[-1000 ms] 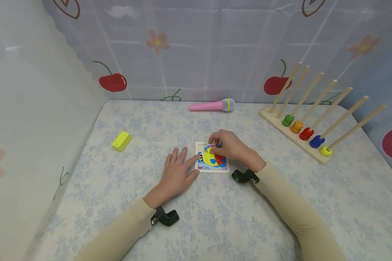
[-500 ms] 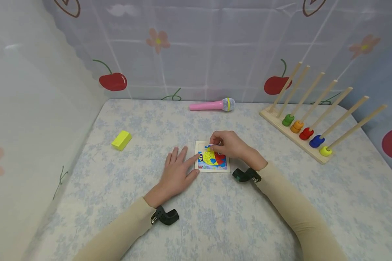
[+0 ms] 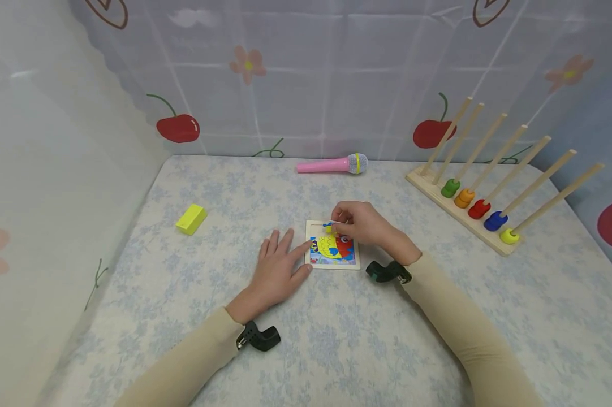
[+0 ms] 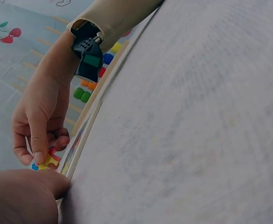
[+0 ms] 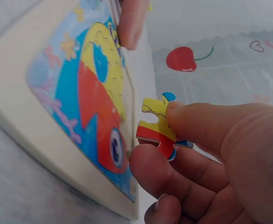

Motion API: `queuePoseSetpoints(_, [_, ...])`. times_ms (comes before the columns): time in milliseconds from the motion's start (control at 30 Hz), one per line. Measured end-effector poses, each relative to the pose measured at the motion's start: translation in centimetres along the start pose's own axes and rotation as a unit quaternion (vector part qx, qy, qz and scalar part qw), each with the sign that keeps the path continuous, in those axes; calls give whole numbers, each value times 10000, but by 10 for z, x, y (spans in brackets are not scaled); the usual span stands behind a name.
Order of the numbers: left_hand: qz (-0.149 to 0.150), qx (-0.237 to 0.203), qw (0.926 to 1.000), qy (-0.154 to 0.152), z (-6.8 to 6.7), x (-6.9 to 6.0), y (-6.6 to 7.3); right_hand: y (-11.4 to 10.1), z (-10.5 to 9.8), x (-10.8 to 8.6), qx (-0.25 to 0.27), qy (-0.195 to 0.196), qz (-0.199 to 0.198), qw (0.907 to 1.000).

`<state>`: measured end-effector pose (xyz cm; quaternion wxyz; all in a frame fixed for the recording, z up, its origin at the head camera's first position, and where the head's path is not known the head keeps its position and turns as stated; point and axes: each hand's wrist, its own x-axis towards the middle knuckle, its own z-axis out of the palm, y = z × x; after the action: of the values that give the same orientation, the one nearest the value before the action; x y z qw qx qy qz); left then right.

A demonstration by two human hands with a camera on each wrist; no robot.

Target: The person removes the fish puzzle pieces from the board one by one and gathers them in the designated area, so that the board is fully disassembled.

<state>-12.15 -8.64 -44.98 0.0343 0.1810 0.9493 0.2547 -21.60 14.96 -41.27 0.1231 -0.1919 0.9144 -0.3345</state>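
Observation:
A small framed puzzle (image 3: 332, 261) with a yellow and red fish picture lies on the table. My right hand (image 3: 365, 224) is over its upper right part. In the right wrist view, my right hand (image 5: 211, 154) pinches a yellow, red and blue puzzle piece (image 5: 161, 122) between thumb and finger, held up off the board (image 5: 57, 154). My left hand (image 3: 274, 276) lies with fingers spread on the table, its index fingertip and thumb at the frame's left edge. The left wrist view also shows the pinched piece (image 4: 51, 161).
A yellow block (image 3: 191, 219) lies at the left of the table (image 3: 235, 198). The pink toy microphone (image 3: 326, 165) is at the back edge. To the right stands a wooden rack (image 3: 461, 217) with upright pegs and coloured beads.
My right hand has shifted slightly right with the pinched piece, showing more of the fish picture beneath it. My left hand stays in place.

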Motion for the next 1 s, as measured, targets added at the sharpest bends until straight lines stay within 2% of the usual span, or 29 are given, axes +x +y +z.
queuePoseSetpoints(233, [10, -20, 10000, 33, 0, -1, 0, 8, -20, -6, 100, 194, 240, 9995])
queuePoseSetpoints(400, [-1, -32, 10000, 68, 0, -2, -1, 25, -37, -18, -73, 292, 270, 9992])
queuePoseSetpoints(633, [28, -62, 10000, 51, 0, -2, 0, 50, -59, -37, -324, 415, 508, 9973])
queuePoseSetpoints(767, [31, -62, 10000, 69, 1, -1, -1, 65, -64, -45, -363, 487, 572, 9965])
queuePoseSetpoints(1000, [18, -43, 10000, 74, 1, -1, -2, 80, -63, -49, -18, 321, 759, 9966])
